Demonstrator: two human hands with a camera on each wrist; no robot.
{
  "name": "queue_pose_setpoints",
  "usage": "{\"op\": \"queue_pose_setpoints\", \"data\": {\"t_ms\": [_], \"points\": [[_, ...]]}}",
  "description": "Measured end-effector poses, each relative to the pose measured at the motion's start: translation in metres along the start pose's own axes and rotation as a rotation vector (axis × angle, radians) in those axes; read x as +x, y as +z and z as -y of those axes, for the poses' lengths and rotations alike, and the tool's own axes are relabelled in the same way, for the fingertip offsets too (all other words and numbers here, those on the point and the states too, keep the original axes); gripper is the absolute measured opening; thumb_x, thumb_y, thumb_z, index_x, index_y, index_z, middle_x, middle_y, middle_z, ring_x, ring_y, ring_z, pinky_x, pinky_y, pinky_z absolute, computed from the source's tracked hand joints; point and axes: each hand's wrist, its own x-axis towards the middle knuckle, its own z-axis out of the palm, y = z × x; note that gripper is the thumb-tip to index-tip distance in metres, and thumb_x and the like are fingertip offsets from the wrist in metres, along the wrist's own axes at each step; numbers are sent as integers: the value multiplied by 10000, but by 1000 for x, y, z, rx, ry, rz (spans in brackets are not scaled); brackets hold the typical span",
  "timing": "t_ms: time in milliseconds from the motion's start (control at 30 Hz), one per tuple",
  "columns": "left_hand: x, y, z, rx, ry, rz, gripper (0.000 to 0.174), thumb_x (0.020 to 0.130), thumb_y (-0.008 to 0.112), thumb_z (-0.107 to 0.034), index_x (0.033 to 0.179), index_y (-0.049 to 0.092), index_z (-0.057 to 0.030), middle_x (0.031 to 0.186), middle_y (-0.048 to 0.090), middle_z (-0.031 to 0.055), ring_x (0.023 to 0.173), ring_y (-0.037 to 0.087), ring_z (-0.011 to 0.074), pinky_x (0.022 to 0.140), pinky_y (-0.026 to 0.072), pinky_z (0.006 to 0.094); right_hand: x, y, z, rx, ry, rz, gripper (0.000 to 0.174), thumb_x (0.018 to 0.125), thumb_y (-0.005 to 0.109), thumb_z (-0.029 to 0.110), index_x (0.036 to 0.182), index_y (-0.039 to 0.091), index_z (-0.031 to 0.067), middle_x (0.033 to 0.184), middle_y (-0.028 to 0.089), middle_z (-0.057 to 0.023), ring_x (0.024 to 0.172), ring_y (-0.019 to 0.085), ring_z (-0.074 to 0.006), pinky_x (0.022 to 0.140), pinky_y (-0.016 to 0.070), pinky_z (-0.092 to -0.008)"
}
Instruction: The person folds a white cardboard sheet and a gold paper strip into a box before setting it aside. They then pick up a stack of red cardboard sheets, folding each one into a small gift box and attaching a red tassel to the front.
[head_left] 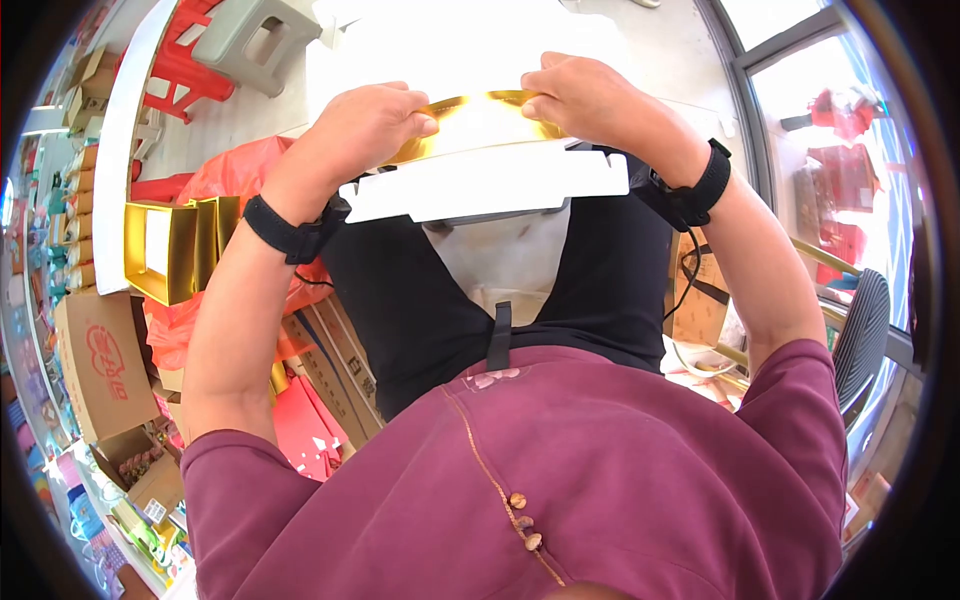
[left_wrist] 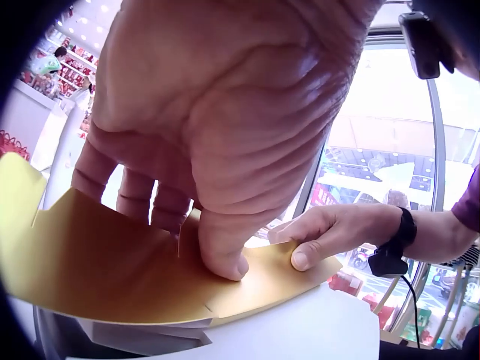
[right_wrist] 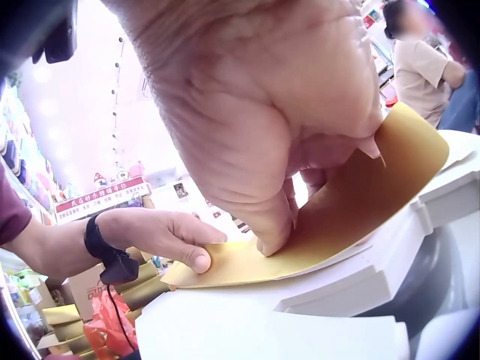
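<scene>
A bent sheet of gold card (head_left: 480,110) lies over a white die-cut card piece (head_left: 490,185) on my lap. My left hand (head_left: 370,125) pinches the gold card's left end, thumb on top and fingers behind. My right hand (head_left: 580,95) pinches its right end the same way. In the left wrist view the left hand (left_wrist: 225,150) presses its thumb onto the gold card (left_wrist: 97,255) above the white piece (left_wrist: 300,330), with the right hand (left_wrist: 330,232) beyond. In the right wrist view the right hand (right_wrist: 262,135) holds the gold card (right_wrist: 360,195), and the left hand (right_wrist: 165,236) grips the far end.
Gold box frames (head_left: 165,250) stand to my left beside a red bag (head_left: 230,175) and cardboard cartons (head_left: 95,365). A grey stool (head_left: 255,40) and a red stool (head_left: 185,65) stand ahead. A chair (head_left: 860,340) is at the right. Another person (right_wrist: 416,56) stands in the background.
</scene>
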Motion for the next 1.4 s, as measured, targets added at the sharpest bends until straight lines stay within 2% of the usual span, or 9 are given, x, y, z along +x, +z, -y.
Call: {"op": "queue_pose_setpoints", "data": {"t_ms": [67, 567, 667, 767, 867, 967, 1167, 1267, 1400], "points": [[2, 2, 4, 56, 47, -17, 286, 1046, 593, -297, 959, 674, -37, 912, 629, 126, 854, 638, 326, 775, 508, 427, 1, -8, 7, 7, 77, 88, 268, 998, 639, 250, 1101, 758, 33, 1001, 664, -195, 974, 668, -356, 876, 515, -458], [1, 3, -6, 38, -36, -25, 266, 1002, 630, -272, 965, 727, -27, 935, 684, 154, 895, 674, 345, 817, 525, 449, 4, -11, 8, -11, 34, 81, 246, 1003, 640, 231, 1067, 753, 22, 987, 668, -192, 952, 671, -345, 867, 520, -460], [-1, 10, -7, 90, -64, -61, 274, 996, 641, -285, 968, 712, -22, 920, 682, 163, 901, 672, 357, 819, 526, 456, 3, 5, -3, 7, -16, -48, 231, 976, 649, 219, 992, 724, 2, 885, 635, -181, 797, 646, -333, 754, 506, -429], [-5, 9, -15, 229, -126, -111, 240, 979, 672, -270, 1008, 703, -34, 958, 681, 137, 934, 666, 343, 833, 528, 452, 3, 6, -3, 16, -24, -69, 235, 976, 648, 221, 994, 724, -1, 890, 637, -181, 803, 646, -340, 761, 508, -431], [-9, 18, -18, 329, 17, -358, 246, 975, 692, -239, 1120, 672, -41, 1043, 668, 112, 1001, 647, 312, 855, 526, 428, 4, 4, -2, -4, -30, -35, 236, 977, 649, 219, 993, 726, -3, 901, 643, -183, 815, 647, -342, 774, 510, -433], [-6, 26, -21, 287, 216, -282, 249, 953, 721, -210, 1146, 684, -57, 1098, 661, 92, 1028, 640, 300, 877, 528, 421, 6, -7, 8, -12, 69, 90, 251, 1004, 634, 230, 1087, 761, 30, 1021, 675, -192, 1014, 671, -348, 913, 519, -461], [-19, 29, -36, 168, 186, -305, 250, 923, 742, -195, 1128, 682, -64, 1059, 659, 75, 1011, 636, 286, 897, 537, 409, 6, -7, 7, -28, 56, 81, 261, 992, 651, 237, 1060, 760, 10, 1014, 684, -202, 1016, 679, -366, 913, 522, -467], [-19, 28, -37, 213, 188, -271, 263, 910, 752, -200, 1120, 677, -60, 1050, 664, 75, 1014, 640, 282, 902, 540, 408, 5, 5, -6, 20, -28, -36, 232, 968, 659, 193, 987, 706, -34, 948, 655, -208, 868, 657, -371, 814, 518, -440], [-19, 31, -36, 296, 262, -314, 243, 912, 744, -196, 1096, 671, -56, 1019, 654, 74, 999, 640, 269, 895, 541, 396, 1, 7, -4, -101, -104, -176, 195, 914, 707, 162, 1000, 682, -11, 998, 647, -175, 929, 651, -353, 851, 528, -433]]}}
